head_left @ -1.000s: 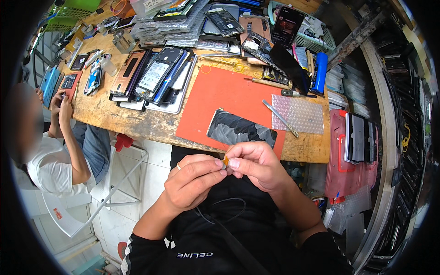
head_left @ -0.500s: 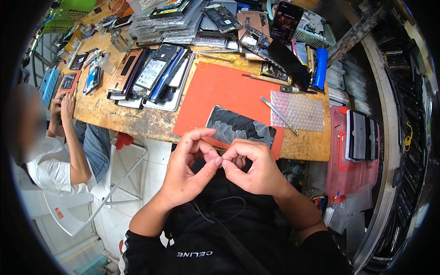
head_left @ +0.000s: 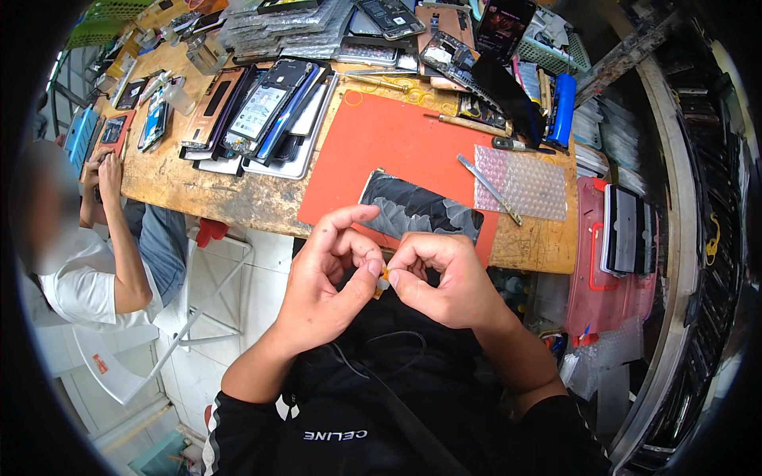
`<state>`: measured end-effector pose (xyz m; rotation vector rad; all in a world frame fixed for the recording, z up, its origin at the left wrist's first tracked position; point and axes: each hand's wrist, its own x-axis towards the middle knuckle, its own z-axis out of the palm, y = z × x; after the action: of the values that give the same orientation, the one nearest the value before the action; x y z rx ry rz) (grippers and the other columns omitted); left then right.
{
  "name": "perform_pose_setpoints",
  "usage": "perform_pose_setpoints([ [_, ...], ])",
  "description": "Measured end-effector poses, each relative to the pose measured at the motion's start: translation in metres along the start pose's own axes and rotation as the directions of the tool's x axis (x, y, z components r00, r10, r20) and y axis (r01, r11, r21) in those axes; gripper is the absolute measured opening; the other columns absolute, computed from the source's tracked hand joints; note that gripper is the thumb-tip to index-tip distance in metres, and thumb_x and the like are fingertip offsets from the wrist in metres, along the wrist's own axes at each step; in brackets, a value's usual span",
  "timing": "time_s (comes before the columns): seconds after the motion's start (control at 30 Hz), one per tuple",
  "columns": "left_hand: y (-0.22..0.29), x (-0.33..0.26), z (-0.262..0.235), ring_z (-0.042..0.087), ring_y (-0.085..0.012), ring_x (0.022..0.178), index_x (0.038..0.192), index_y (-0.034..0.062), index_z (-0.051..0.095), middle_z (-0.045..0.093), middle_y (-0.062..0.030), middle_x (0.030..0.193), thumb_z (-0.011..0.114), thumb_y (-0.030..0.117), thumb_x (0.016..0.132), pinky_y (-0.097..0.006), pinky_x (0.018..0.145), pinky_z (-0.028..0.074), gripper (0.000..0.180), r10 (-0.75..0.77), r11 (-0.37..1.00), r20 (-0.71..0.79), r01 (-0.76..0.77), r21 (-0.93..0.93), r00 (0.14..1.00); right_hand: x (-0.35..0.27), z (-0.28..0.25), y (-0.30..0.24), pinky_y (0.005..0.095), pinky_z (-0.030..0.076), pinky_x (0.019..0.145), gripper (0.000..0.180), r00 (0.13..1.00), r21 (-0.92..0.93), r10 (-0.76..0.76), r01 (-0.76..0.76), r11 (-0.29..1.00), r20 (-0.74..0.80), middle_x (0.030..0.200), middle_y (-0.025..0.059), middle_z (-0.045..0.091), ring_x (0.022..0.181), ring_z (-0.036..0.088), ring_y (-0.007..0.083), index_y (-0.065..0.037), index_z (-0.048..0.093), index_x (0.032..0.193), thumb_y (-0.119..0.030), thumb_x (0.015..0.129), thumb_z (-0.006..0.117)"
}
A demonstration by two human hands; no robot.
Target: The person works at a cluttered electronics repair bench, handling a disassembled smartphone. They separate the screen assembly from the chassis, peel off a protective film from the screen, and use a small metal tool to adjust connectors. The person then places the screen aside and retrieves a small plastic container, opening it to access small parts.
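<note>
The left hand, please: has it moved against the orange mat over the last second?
Yes. The left hand has risen towards the orange mat, its forefinger now overlapping the table's near edge.

One head-worn fisheye view, looking steeply down from above the person's lap; both hands sit close at centre; the bench (head_left: 198, 186) lies farther ahead, curving toward the rim.

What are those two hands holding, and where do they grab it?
A tiny orange-yellow piece, pinched between the fingertips of the left hand and the right hand. Most of it is hidden, so which part they grip cannot be told.
</note>
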<state>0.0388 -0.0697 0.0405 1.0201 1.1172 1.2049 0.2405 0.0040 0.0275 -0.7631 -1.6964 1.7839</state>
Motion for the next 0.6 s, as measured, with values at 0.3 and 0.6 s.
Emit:
perform_pose_setpoints([
  [0.3, -0.001, 0.001, 0.000, 0.063, -0.0080, 0.096, 0.159, -0.0009, 0.041, 0.065, -0.0024, 0.103, 0.067, -0.009, 0.097, -0.026, 0.090, 0.052, 0.068, 0.008, 0.999, -0.023, -0.009, -0.034, 1.000, 0.003, 0.008, 0.000, 0.0217, 0.040, 0.055, 0.010, 0.995, -0.028, -0.028, 0.026, 0.999, -0.090, 0.074, -0.0053, 0.064, 0.063, 0.054, -0.0014, -0.002, 0.070, 0.086, 0.002, 0.091, 0.077],
  [0.6, -0.001, 0.002, -0.002, 0.062, -0.0080, 0.092, 0.159, 0.0005, 0.043, 0.064, -0.0014, 0.097, 0.069, -0.011, 0.090, -0.026, 0.091, 0.052, 0.074, 0.034, 0.991, -0.030, -0.030, 0.127, 0.999, 0.005, 0.013, -0.006, 0.0266, 0.043, 0.054, 0.011, 0.993, -0.242, -0.100, 0.081, 0.967, -0.068, 0.077, 0.0021, 0.065, 0.059, 0.056, 0.0049, 0.001, 0.068, 0.084, 0.003, 0.084, 0.078],
])
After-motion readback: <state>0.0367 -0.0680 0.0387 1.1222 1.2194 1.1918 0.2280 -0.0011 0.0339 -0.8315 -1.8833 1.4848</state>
